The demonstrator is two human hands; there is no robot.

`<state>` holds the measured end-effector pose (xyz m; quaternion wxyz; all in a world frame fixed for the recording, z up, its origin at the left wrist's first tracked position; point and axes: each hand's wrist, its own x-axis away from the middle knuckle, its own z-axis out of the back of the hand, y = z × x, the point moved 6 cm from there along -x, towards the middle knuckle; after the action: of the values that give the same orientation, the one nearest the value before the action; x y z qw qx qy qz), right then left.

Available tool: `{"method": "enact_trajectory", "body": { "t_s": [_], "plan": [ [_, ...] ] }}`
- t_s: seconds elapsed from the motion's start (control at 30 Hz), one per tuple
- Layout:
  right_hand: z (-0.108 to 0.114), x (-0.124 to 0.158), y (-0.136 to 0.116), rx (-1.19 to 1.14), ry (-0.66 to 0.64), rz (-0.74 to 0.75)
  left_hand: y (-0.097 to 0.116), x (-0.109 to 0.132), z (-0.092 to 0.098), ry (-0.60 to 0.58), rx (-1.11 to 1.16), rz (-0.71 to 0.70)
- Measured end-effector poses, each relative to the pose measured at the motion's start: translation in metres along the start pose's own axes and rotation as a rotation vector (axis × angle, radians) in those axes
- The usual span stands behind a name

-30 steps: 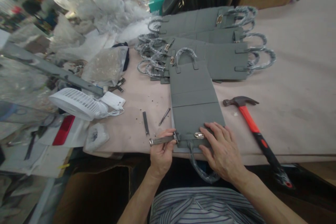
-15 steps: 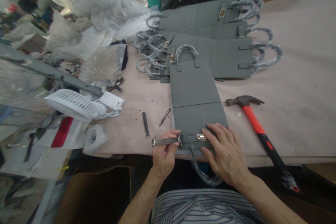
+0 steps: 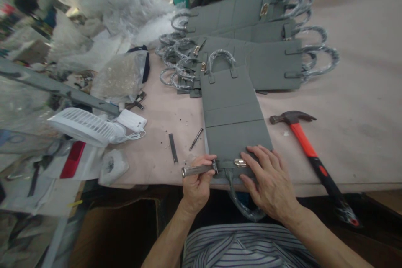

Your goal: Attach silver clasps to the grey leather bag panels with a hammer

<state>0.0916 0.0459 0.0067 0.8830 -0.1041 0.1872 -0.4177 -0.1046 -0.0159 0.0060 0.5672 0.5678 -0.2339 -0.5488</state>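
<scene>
My left hand (image 3: 196,186) pinches a metal punch (image 3: 197,170) with a round shaft; its flat wide head points right, at the left edge of a grey bag panel (image 3: 235,134). Whether the head touches the panel I cannot tell. My right hand (image 3: 270,180) lies on the panel with fingers spread, beside a gold-coloured clasp (image 3: 240,162). A plastic-wrapped handle (image 3: 240,205) hangs off the table edge below the clasp. The panel's other wrapped handle (image 3: 221,55) rests at its far end.
A claw hammer (image 3: 306,142) lies at the right, its grip past the table edge. More grey bag panels (image 3: 276,65) are stacked behind. A flat metal strip (image 3: 173,148) and a slim metal rod (image 3: 196,139) lie left of the panel. A white fan (image 3: 84,125) stands further left.
The view has shifted slightly, so the table contents sit a little higher and further left. Both hands keep their places on the panel and punch.
</scene>
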Motion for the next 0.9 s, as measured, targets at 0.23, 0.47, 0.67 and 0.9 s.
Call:
{"method": "enact_trajectory", "body": {
  "t_s": [0.23,0.47,0.67,0.9],
  "plan": [
    [0.0,0.0,-0.001,0.0,0.0,-0.003,0.007,-0.004,-0.002,-0.043,-0.057,-0.077],
    [0.0,0.0,0.0,-0.006,0.002,-0.012,0.012,-0.007,-0.003,-0.061,-0.08,-0.132],
    [0.001,0.0,-0.001,-0.008,-0.001,-0.018,-0.007,0.004,0.0,0.062,0.024,0.043],
    [0.0,0.0,0.0,-0.016,-0.005,-0.027,-0.009,0.016,0.004,0.132,0.039,0.069]
  ]
}}
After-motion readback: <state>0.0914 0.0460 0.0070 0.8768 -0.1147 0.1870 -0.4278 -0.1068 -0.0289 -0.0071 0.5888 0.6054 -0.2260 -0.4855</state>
